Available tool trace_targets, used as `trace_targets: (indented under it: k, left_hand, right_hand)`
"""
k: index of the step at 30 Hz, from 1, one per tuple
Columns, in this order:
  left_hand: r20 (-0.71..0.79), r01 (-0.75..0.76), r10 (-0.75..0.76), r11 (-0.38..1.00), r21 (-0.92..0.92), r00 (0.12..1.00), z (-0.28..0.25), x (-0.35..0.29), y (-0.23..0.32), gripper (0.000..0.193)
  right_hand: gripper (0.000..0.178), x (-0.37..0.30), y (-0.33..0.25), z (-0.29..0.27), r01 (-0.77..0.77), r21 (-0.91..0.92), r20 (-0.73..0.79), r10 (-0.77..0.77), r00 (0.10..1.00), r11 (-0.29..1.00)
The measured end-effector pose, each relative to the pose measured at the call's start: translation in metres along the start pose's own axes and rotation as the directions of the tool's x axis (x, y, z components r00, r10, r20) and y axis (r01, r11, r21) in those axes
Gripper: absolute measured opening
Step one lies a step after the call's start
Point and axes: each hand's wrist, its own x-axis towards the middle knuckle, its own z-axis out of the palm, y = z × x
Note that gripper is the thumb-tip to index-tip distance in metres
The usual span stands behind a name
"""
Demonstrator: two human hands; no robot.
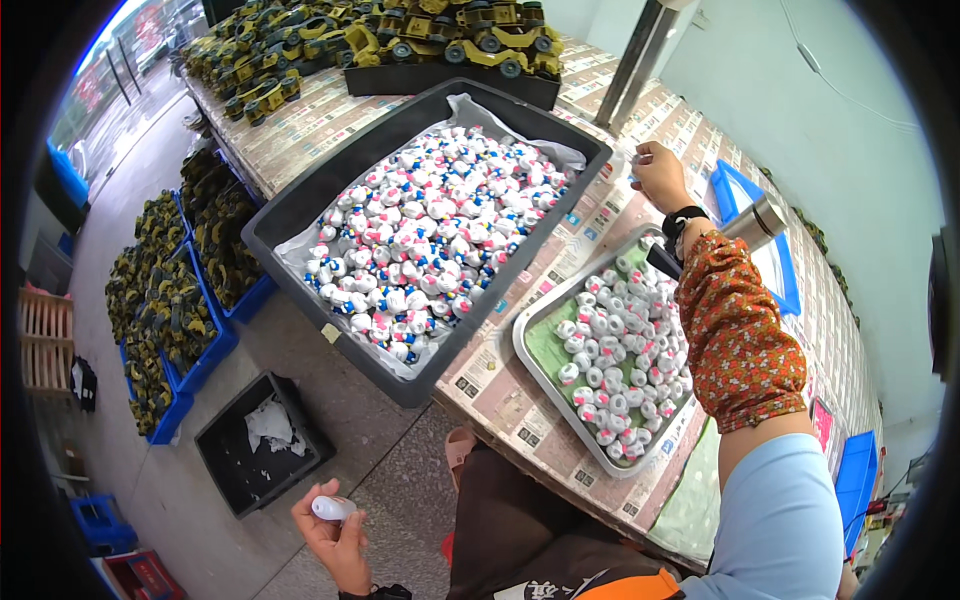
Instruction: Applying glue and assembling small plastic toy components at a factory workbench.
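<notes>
Your left hand (335, 545) holds a round, white plastic-looking piece (333, 508) that could slip if pinched loosely; your right hand (662, 178), I can't tell.

The held piece (333, 508) was plain white. Small figures (440, 215) showed white with pink, blue and touches of yellow against a charcoal bin (413, 393). White-and-pink rounded pieces (640, 345) lay over a green liner (548, 350). The oversleeve (745, 330) bore a tiny floral print on rusty red; the shirt sleeve (780, 510) was light blue.
</notes>
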Motion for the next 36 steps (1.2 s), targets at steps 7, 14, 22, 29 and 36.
trace_targets:
  k: [7,14,22,29,36]
  left_hand:
    - [0.146,-0.104,0.096,0.994,0.046,0.985,0.020,-0.003,0.000,0.055]
    - [0.294,-0.202,0.177,0.978,0.058,0.939,0.030,-0.018,0.011,0.054]
    - [0.645,-0.167,0.153,0.985,-0.040,0.749,0.088,-0.064,0.024,0.058]
    - [0.880,0.010,0.050,0.998,-0.062,0.472,0.137,-0.131,0.031,0.060]
    - [0.959,0.046,-0.075,0.997,0.065,0.275,0.171,-0.188,0.023,0.059]
  right_hand:
    - [0.034,-0.055,-0.027,-0.070,0.051,-0.032,0.121,-0.046,0.992,0.998]
    - [0.019,-0.243,-0.104,-0.192,0.077,-0.101,0.397,-0.030,0.917,0.992]
    - [0.012,-0.434,0.004,-0.300,-0.194,-0.316,0.038,0.216,0.976,0.929]
    - [0.033,-0.511,0.059,-0.265,-0.306,-0.191,0.106,0.329,0.938,0.933]
    - [0.028,-0.509,0.094,-0.243,-0.172,-0.192,0.124,0.198,0.972,0.966]
